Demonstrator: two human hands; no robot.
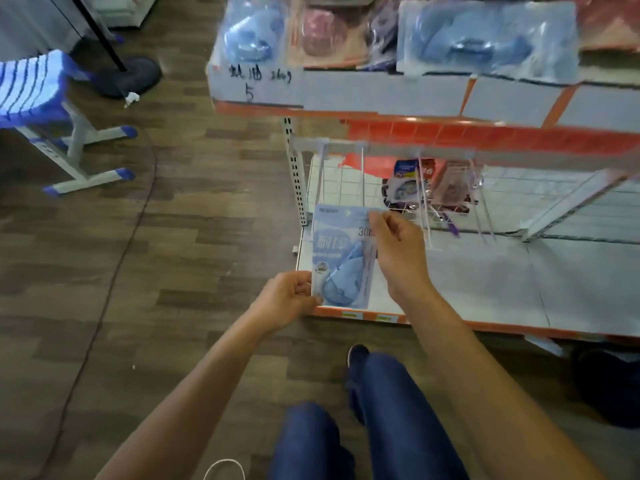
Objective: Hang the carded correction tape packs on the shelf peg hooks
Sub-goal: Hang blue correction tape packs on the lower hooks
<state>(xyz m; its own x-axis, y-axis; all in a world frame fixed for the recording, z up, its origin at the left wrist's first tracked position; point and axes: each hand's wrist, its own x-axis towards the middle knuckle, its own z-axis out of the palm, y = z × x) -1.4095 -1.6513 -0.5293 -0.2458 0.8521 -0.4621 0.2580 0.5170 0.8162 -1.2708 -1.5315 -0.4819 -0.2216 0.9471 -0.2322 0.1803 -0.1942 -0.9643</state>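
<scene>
left hand (290,299): pinch grip on pack (341,252) bottom corner | right hand (398,251): pinch grip, top edge | 2 arms extended

Orange-trimmed store shelf unit (381,116) on a wood-pattern floor (173,237).
At the far right, its upper shelf carries white cardboard boxes (346,93) filled with blue and pink boxed packs (485,39). Below it, a peg rail (346,146) holds thin wire peg hooks (424,202) that point toward the near side. A few hung packs (408,185) sit far in on the middle hooks. The white bottom board (485,278) lies underneath. On the floor at far left stand a blue-topped stool (52,109) and a round black stand base (128,77).
</scene>
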